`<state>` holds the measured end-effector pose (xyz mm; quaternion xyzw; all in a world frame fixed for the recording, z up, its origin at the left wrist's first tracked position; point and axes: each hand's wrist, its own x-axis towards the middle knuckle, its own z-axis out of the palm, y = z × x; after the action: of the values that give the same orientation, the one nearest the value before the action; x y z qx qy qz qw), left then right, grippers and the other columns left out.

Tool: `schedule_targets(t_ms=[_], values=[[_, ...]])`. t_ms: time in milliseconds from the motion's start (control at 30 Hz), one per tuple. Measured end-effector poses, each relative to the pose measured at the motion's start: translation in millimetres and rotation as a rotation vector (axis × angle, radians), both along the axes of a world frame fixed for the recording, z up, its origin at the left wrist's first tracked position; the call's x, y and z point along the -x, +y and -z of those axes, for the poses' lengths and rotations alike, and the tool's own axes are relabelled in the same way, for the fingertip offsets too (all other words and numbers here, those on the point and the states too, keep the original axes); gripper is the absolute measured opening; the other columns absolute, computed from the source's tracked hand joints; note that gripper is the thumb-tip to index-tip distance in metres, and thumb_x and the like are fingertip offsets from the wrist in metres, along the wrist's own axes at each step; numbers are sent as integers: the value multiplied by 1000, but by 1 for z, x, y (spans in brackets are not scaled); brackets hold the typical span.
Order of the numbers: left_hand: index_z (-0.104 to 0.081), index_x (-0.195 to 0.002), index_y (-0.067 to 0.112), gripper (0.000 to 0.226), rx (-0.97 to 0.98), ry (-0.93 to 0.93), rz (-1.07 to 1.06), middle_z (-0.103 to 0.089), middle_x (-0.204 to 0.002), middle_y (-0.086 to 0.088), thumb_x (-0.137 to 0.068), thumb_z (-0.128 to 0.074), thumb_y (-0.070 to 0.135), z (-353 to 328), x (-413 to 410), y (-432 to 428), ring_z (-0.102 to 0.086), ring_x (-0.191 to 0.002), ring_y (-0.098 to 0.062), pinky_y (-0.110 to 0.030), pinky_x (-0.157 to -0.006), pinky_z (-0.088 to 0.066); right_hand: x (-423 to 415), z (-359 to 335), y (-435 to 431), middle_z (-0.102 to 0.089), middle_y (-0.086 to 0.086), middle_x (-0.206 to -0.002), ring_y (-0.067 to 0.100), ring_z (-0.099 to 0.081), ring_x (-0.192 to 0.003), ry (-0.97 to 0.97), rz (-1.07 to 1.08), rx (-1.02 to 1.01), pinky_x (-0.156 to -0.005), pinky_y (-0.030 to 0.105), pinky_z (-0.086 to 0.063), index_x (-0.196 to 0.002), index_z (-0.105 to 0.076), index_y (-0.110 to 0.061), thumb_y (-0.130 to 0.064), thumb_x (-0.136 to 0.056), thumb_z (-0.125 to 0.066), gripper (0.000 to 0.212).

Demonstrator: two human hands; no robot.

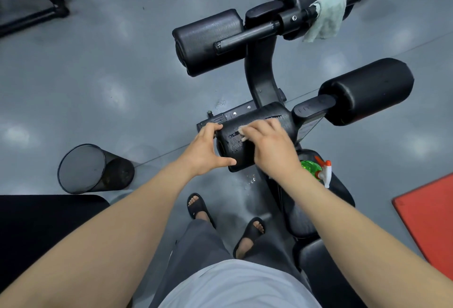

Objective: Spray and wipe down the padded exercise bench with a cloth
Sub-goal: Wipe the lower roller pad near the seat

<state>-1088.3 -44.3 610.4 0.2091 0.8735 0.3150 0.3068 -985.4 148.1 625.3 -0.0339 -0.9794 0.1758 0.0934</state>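
Cloth (242, 136) is almost all buried under the right hand (268, 147). Only a scrap pokes out by the blurry fingers (259, 129), so no idea if it's pinched or just pressed. Spray bottle (309, 168) at 4 o'clock sits half behind that forearm. Red mat (429, 222), further out at 4, runs off the edge. Label (309, 129) at 3 o'clock is too tiny to read.

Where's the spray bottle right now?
Head view, right of centre: the spray bottle lies on the bench seat, just right of the right hand and below the roller pad that the left hand grips.
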Motion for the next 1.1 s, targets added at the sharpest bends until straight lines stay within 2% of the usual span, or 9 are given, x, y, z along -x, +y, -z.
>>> schedule_targets(t_ms=[100, 200, 367, 467, 533, 700, 800, 967, 1100], values=[[-33, -143, 27, 104, 3, -1, -4, -41, -147, 1, -62, -96, 43, -1, -1, 0, -44, -136, -17, -39, -115, -38, -1, -2, 33, -65, 0, -111, 32, -46, -99, 27, 225, 10, -84, 42, -50, -119, -71, -17, 6, -78, -52, 51], [-32, -141, 31, 104, 10, 11, -5, -40, -146, 2, -60, -96, 45, 1, -2, -1, -44, -136, -21, -44, -114, -39, 1, -5, 28, -64, 6, -108, 33, -45, -98, 2, 338, 3, -81, 45, -51, -117, -71, -11, 6, -74, -54, 49], [-29, -143, 32, 111, 24, 59, 9, -36, -138, 7, -56, -95, 47, -2, -5, 1, -45, -130, -25, -46, -110, -42, 3, -3, -28, -63, 5, -110, 33, -47, -96, -79, 49, 7, -80, 43, -50, -124, -66, -10, -16, -77, -45, 52], [-17, -158, 25, 130, 54, 48, 30, -30, -150, 1, -57, -96, 47, -4, -6, 2, -37, -139, -24, -43, -117, -36, 2, -1, -22, -63, 2, -113, 32, -50, -98, -62, -46, -23, -81, 43, -51, -128, -66, -12, -18, -81, -45, 52], [-15, -161, 19, 134, 88, 58, 65, -26, -153, -2, -58, -96, 47, -7, -4, 5, -31, -143, -25, -41, -120, -32, -1, -2, -2, -62, 0, -112, 32, -50, -99, -29, 11, -49, -80, 42, -51, -127, -66, -17, -14, -81, -39, 53], [-22, -158, 14, 132, 125, 71, 104, -26, -149, -5, -55, -98, 47, -13, 1, 7, -25, -142, -27, -37, -120, -26, -6, -5, 29, -61, 7, -106, 31, -43, -97, 2, 313, -21, -77, 42, -50, -121, -69, -13, 2, -74, -55, 51], [-20, -158, 13, 133, 126, 40, 113, -23, -153, -5, -56, -98, 47, -12, 4, 7, -23, -145, -27, -37, -121, -25, 1, -4, 7, -61, 8, -104, 33, -45, -96, -15, 266, 30, -81, 44, -49, -119, -68, -10, -6, -76, -42, 51], [-21, -154, 16, 121, 112, -45, 114, -23, -163, 2, -63, -96, 42, -12, 7, 6, -20, -150, -19, -30, -119, -23, 3, 3, -16, -62, 4, -111, 34, -49, -98, -57, -19, 2, -81, 47, -51, -126, -66, -11, -13, -84, -36, 52], [-28, -150, 15, 97, 97, -64, 83, -33, -159, -1, -77, -87, 35, -13, 13, 8, -33, -145, -18, -28, -114, -30, 4, 0, 26, -61, 4, -109, 33, -47, -99, 6, 105, -25, -81, 44, -51, -124, -67, -15, -4, -80, -43, 51]])
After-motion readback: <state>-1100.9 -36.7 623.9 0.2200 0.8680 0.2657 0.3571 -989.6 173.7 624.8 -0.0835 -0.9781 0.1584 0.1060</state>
